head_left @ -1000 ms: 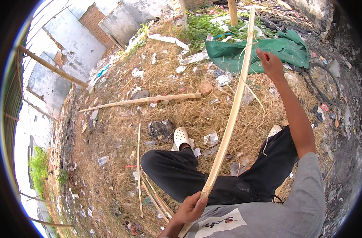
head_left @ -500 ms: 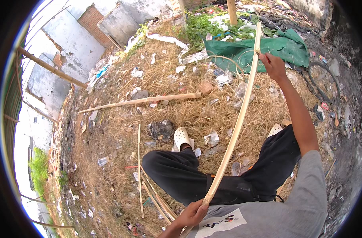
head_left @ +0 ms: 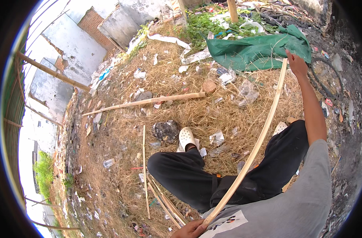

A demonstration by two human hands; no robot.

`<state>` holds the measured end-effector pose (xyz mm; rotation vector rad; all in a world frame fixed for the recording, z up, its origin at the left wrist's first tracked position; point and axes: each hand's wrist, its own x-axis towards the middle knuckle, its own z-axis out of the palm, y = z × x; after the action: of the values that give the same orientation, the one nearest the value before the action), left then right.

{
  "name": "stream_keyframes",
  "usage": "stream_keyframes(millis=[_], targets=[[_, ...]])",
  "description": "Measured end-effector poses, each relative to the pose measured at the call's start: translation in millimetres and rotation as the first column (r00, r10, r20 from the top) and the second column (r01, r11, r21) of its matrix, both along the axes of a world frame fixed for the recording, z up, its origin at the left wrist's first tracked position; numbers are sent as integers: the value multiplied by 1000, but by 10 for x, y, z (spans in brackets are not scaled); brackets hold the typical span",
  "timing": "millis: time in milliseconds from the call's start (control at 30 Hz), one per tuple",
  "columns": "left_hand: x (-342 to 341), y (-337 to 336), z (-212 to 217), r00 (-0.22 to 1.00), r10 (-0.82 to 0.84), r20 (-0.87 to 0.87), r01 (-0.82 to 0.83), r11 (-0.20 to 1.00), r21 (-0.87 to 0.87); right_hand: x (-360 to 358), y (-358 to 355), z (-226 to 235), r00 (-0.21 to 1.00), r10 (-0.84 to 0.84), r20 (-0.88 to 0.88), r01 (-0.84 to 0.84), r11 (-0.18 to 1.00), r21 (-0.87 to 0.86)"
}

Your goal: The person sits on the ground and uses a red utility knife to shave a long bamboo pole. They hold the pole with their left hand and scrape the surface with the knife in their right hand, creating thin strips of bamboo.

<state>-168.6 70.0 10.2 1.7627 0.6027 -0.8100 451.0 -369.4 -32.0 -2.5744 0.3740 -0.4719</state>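
My left hand [head_left: 193, 229] is closed around the near end of the bamboo strip [head_left: 263, 134], thumb over the top, where it meets my grey shirt [head_left: 286, 202]. The strip slants up and away from me, bowed, across my dark trousers [head_left: 177, 172]. To the left of the strip, beside my knee, lie some split bamboo pieces [head_left: 174, 208] and a thin stick [head_left: 145, 166]; farther out on that side are my pale clog [head_left: 186, 137] and a dark lump [head_left: 166, 131].

My right hand [head_left: 297, 65] is at the strip's far tip, fingers partly curled; I cannot tell whether it grips the tip or holds anything else. Half a second ago it was on the strip below the tip; now the strip has come back toward me and tilted rightward, bringing its end level with my fingers. I take that to mean the whole length has been worked along.

Left of the strip lies a thicker pole [head_left: 145, 102]; beyond its tip spreads a green sheet [head_left: 248, 51].
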Motion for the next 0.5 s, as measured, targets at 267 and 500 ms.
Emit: stream_keyframes(millis=[267,500], targets=[[608,-7,-325,937,102,335,-105,994,-7,-81,-347,-464,746,101,-658,-245,961,-130],[1648,-462,-234,785,344,516,-191,926,-327,-883,1048,454,790,528,-312,-594,784,-177]])
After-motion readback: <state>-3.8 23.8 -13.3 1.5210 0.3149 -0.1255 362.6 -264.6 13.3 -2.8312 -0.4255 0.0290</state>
